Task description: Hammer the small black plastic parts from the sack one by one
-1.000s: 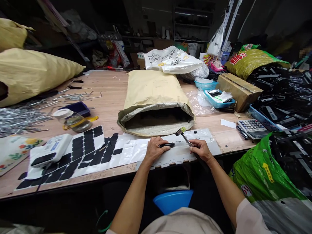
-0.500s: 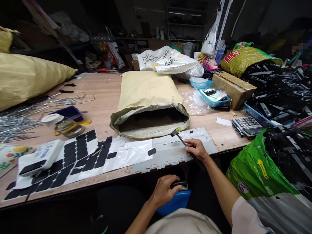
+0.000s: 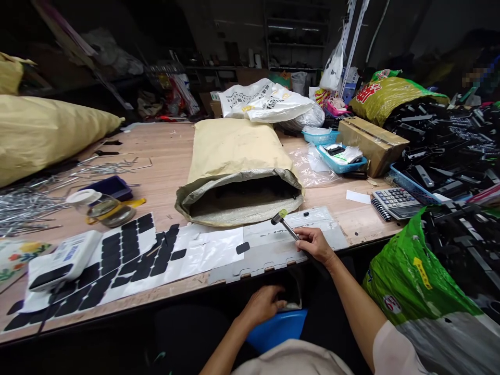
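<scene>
My right hand (image 3: 315, 245) grips a small hammer (image 3: 289, 229) by its handle, over the grey sheet (image 3: 328, 226) at the table's front edge. The hammer's head, with a yellow-green face, points up and left. My left hand (image 3: 263, 304) is below the table edge, above a blue plastic container (image 3: 277, 330). Its fingers are curled, and the dark space hides what they hold, if anything. Beyond the hammer a large tan sack (image 3: 238, 146) lies with its mouth facing me, dark inside. A black rounded pad (image 3: 242, 248) lies left of my right hand.
White sheets with black pads (image 3: 128, 239), a white device (image 3: 66, 260) and a glass jar (image 3: 111, 208) are on the left, near metal rods (image 3: 27, 203). A calculator (image 3: 396, 200), a carton (image 3: 371, 143) and a green bag (image 3: 402, 265) of black parts are on the right.
My left hand has moved slightly forward under the table edge, and the black piece seen in it before no longer shows. My right hand keeps the hammer in nearly the same place.
</scene>
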Demonstrator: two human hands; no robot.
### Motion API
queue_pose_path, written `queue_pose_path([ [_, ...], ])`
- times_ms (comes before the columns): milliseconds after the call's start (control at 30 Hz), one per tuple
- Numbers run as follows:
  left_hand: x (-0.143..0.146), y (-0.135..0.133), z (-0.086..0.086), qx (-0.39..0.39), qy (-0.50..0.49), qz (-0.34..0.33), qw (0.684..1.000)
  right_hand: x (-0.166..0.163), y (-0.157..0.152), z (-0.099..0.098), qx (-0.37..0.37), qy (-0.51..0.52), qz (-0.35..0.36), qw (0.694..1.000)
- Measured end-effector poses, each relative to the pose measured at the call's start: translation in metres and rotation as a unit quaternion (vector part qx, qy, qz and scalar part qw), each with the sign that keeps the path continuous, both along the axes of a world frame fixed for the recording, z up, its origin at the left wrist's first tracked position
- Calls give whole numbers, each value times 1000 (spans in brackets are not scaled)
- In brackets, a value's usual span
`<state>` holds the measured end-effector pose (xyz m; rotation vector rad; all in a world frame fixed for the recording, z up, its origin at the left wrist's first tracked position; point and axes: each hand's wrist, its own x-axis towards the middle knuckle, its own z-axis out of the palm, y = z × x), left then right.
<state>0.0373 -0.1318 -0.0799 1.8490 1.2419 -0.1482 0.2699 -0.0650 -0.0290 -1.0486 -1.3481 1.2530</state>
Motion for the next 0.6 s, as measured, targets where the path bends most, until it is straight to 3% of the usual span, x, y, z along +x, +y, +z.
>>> queue_pose_path([
  [67, -3, 12, 35, -66, -97, -80, 990, 0, 0, -1, 2, 5, -5, 1000],
  [133, -7, 34, 68, -150, -192, -89, 966, -1, 0, -1, 2, 5, -14, 1000],
  [200, -11, 64, 92, -152, -263, -25, 952, -2, 0, -1, 2, -2, -21, 1000],
  [267, -14, 103, 104, -48, -299, 84, 949, -3, 0, -1, 2, -8, -27, 1000],
  [367, -14, 167, 102, 198, -283, 270, 899, -4, 1, -1, 1, -2, -32, 999],
  [433, -13, 206, 94, 337, -183, 356, 852, -4, 2, -1, 2, 5, -34, 999],
  [500, -13, 236, 86, 385, -70, 385, 836, -4, 3, -1, 0, 12, -36, 999],
  [600, -16, 260, 74, 365, -8, 349, 863, -3, 4, 1, -5, 19, -35, 999],
])
